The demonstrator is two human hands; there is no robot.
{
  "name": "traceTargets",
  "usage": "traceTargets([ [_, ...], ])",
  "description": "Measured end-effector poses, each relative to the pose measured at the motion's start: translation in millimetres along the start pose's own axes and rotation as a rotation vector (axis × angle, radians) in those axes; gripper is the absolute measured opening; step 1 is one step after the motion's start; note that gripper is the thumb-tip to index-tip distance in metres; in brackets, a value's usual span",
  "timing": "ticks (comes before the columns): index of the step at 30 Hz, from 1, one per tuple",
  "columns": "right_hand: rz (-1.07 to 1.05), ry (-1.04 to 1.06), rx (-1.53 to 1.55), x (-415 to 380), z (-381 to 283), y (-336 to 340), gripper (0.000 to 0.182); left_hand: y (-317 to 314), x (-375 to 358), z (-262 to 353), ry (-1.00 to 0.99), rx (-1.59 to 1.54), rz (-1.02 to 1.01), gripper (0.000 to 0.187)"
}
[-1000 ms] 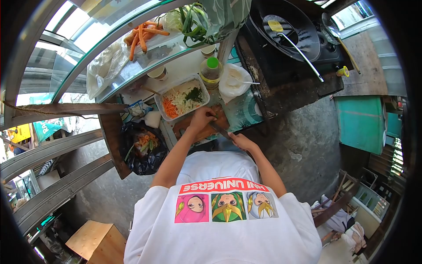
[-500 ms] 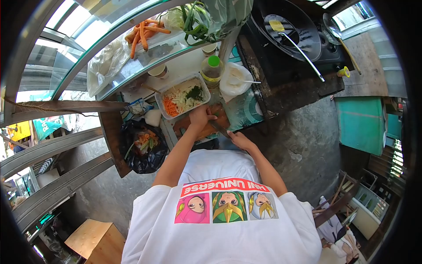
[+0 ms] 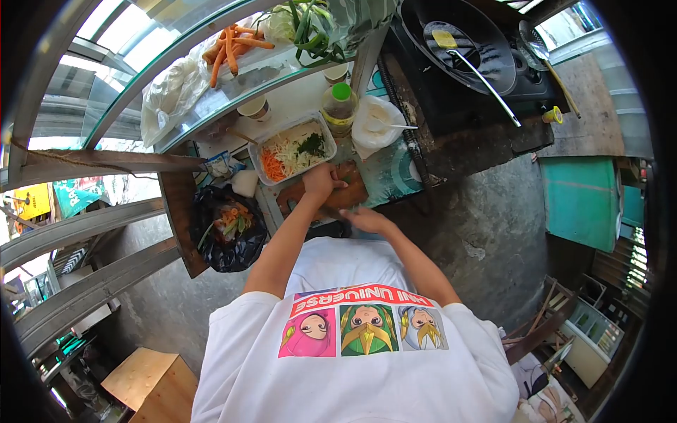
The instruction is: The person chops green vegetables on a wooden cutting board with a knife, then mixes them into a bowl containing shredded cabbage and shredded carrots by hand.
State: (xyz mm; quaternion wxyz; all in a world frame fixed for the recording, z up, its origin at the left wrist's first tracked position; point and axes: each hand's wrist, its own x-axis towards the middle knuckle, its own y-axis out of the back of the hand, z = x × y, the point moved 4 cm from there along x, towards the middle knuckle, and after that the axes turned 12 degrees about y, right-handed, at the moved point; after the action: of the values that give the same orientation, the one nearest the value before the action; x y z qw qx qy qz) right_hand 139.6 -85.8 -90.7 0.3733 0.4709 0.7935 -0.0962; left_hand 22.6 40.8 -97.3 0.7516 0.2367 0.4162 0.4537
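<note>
My left hand (image 3: 321, 183) is over a brown wooden cutting board (image 3: 356, 189), just in front of a clear plastic container (image 3: 331, 156). Its fingers are curled down and what they grip, if anything, is hidden. My right hand (image 3: 368, 221) is closed around the handle of a knife (image 3: 330, 211), whose blade points left, low by the board's near edge. Inside the container lie shredded carrot (image 3: 272, 163), pale shredded cabbage (image 3: 288, 156) and chopped greens (image 3: 312, 146).
A green-capped bottle (image 3: 340, 106) and a white tub (image 3: 379, 127) stand behind the board. Left is a black bag of scraps (image 3: 247, 247). A glass shelf holds carrots (image 3: 229, 53) and leafy greens (image 3: 310, 35). A wok (image 3: 486, 63) sits on the stove at right.
My right hand has drawn the knife down and left, away from beside my left hand to the board's near edge. My left hand has barely shifted.
</note>
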Motion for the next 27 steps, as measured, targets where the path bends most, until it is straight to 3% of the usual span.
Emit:
traceTargets([
  [2,-0.087,0.007,-0.137,-1.5,-14.8,-18.5,0.076,0.6,-6.0,-3.5,0.013,0.015,0.015,0.037],
  [4,0.041,0.046,-0.208,-3.8,-19.2,-23.6,0.076,-0.3,-1.3,-2.9,0.022,0.011,0.000,0.036],
  [6,0.011,0.022,-0.200,-14.2,-7.7,-7.7,0.076,-1.1,-2.7,-5.1,0.015,-0.019,0.002,0.036],
  [10,-0.126,-0.043,-0.495,-45.1,17.8,34.7,0.076,5.7,-12.4,3.3,0.012,-0.159,-0.016,0.031],
  [13,-0.072,-0.050,-0.456,-79.7,42.5,67.5,0.074,8.6,-18.8,5.6,-0.113,-0.301,-0.060,0.027],
  [15,-0.083,-0.259,0.040,-101.9,56.4,80.0,0.066,6.3,-25.2,4.8,-0.156,-0.313,-0.035,0.024],
  [16,-0.081,-0.260,0.038,-107.1,53.0,81.8,0.066,6.0,-27.0,5.0,-0.200,-0.319,-0.008,0.021],
  [18,0.203,-0.179,0.283,-118.4,43.9,87.1,0.056,2.3,-30.0,2.2,-0.222,-0.330,0.027,0.019],
  [19,0.204,-0.181,0.284,-108.2,59.0,77.4,0.056,2.0,-32.0,1.6,-0.244,-0.339,0.064,0.017],
  [21,0.408,0.136,0.195,-75.9,84.7,65.6,0.055,4.3,-36.0,3.0,-0.244,-0.325,0.082,0.016],
  [24,0.493,0.083,-0.067,-70.7,46.7,50.6,0.050,7.8,-43.5,4.1,-0.244,-0.270,0.128,0.014],
  [27,0.415,0.003,-0.059,-59.5,40.9,38.6,0.046,12.6,-54.7,-2.6,-0.168,-0.202,0.118,0.013],
])
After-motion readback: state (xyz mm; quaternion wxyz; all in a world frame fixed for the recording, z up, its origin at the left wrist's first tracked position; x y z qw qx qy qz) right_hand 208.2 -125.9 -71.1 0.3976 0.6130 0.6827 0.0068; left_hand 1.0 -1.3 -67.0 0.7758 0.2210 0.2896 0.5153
